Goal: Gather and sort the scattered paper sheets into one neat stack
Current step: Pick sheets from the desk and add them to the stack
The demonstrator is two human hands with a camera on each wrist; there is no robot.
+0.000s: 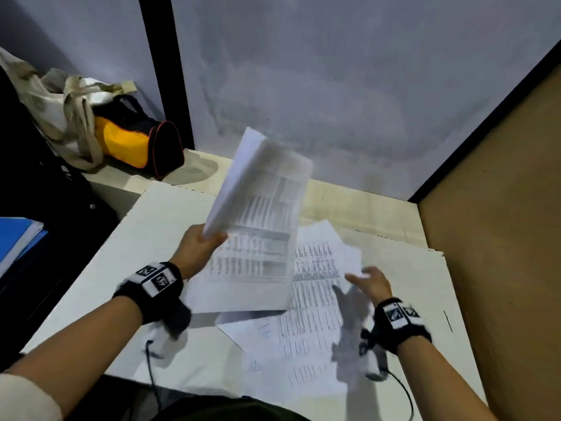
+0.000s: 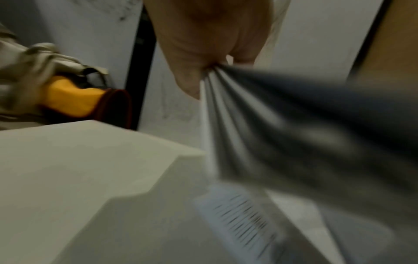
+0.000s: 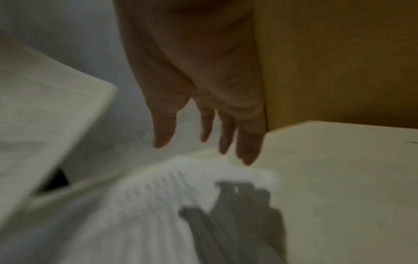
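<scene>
My left hand [image 1: 202,242] grips a bunch of printed sheets [image 1: 261,220] by their left edge and holds them tilted up above the white table [image 1: 145,238]. In the left wrist view the thumb and fingers [image 2: 194,59] pinch several fanned sheet edges [image 2: 260,125]. More printed sheets [image 1: 306,326] lie scattered flat on the table below and to the right. My right hand [image 1: 368,282] hovers over those sheets with straight, spread fingers [image 3: 226,135] and holds nothing; its shadow falls on the paper [image 3: 158,205].
A yellow and black bag [image 1: 136,141] and a beige cloth bag [image 1: 57,107] sit at the back left. Blue folders [image 1: 15,238] lie at the left. A brown board wall [image 1: 501,223] closes the right side, and a grey wall stands behind.
</scene>
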